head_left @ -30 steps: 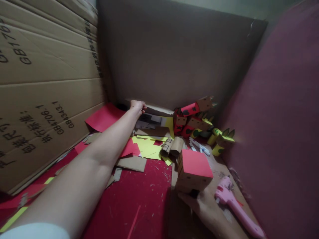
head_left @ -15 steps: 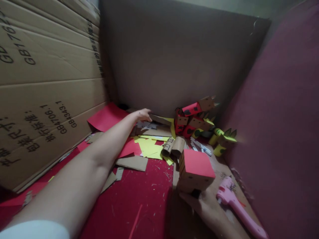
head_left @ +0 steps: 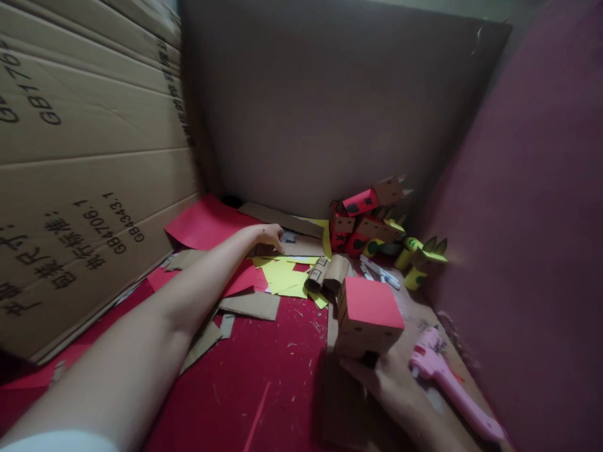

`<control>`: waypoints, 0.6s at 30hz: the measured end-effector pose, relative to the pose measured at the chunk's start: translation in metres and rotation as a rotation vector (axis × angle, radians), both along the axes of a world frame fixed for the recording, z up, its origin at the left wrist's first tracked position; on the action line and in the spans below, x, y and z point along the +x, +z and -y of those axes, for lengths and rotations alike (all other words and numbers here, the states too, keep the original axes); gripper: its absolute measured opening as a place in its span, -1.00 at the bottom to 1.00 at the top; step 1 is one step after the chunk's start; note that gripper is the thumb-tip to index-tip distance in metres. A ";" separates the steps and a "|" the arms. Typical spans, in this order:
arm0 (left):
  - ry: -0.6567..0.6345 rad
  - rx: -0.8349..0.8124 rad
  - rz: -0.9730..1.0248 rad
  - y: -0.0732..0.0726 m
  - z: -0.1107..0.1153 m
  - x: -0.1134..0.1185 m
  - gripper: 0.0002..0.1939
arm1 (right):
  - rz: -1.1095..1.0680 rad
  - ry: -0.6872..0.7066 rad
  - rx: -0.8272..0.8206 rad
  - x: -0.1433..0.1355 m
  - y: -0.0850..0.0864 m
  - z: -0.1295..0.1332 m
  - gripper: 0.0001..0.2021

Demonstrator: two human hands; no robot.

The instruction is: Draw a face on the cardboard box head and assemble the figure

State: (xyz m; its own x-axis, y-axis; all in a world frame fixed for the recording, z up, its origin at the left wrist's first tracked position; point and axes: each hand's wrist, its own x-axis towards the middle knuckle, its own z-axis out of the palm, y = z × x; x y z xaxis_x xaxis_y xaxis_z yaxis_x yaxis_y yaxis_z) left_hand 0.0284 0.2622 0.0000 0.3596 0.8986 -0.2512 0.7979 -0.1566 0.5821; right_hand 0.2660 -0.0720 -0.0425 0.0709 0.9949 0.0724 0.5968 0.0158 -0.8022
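Note:
My right hand grips a small cardboard box from below, at the lower right. Red paper covers the box's top, and dark dots mark its side. My left hand reaches far forward and touches down among scraps by a flat cardboard piece. Its visible fingers are bent with a gap between them, and I see nothing held there; the rest of that hand is hidden. Just in front of it lie yellow paper pieces. Two cardboard tubes lie between the two hands.
A pink glue gun lies right of the box. Behind are markers, red paper-and-cardboard figures and yellow ones. A large carton walls the left side. Red paper and a cardboard strip lie around my left arm.
My left hand has moved down and slightly nearer, from above the cardboard strip at the back onto the scraps before it. My right hand keeps the box in nearly the same place.

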 end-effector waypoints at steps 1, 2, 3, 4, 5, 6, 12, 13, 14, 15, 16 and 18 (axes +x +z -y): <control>0.007 0.010 0.025 0.000 0.003 0.000 -0.68 | -0.007 -0.002 0.002 0.000 -0.001 0.000 -0.64; 0.016 0.025 0.055 0.001 0.007 0.000 -0.67 | -0.011 -0.004 0.009 0.000 -0.002 0.000 -0.64; 0.025 0.041 0.085 0.003 0.009 -0.001 -0.67 | -0.011 -0.007 0.017 0.001 -0.003 -0.001 -0.64; 0.037 0.060 0.115 0.006 0.011 -0.001 -0.68 | -0.009 -0.010 0.026 0.001 -0.003 -0.001 -0.64; 0.049 0.083 0.144 0.010 0.012 -0.002 -0.68 | -0.007 -0.015 0.030 0.001 -0.003 -0.001 -0.64; 0.065 0.110 0.171 0.014 0.012 -0.003 -0.69 | -0.003 -0.017 0.033 0.001 -0.003 -0.001 -0.65; 0.242 0.387 0.313 0.045 -0.001 -0.015 -0.76 | 0.001 0.001 0.028 -0.001 0.003 -0.001 -0.64; 0.270 0.429 0.331 0.048 -0.003 -0.017 -0.77 | -0.006 0.004 0.024 -0.002 0.003 -0.001 -0.65; 0.292 0.464 0.347 0.051 -0.004 -0.019 -0.79 | -0.009 0.003 0.026 -0.002 0.003 0.000 -0.65; 0.311 0.491 0.361 0.052 -0.004 -0.020 -0.81 | -0.006 -0.005 0.034 -0.002 0.003 0.000 -0.64; 0.327 0.513 0.371 0.053 -0.004 -0.021 -0.83 | 0.001 -0.016 0.041 -0.001 0.002 -0.001 -0.62; 0.361 0.540 0.381 0.054 -0.004 -0.024 -0.85 | 0.016 -0.027 0.037 0.000 0.000 -0.001 -0.60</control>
State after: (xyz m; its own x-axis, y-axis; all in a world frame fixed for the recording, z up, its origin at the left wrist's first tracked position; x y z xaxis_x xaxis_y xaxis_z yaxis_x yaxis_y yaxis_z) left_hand 0.0048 0.2664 0.0537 -0.0066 0.9401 0.3408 0.6123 -0.2657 0.7447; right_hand 0.2660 -0.0707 -0.0424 0.0958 0.9893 0.1100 0.6099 0.0290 -0.7920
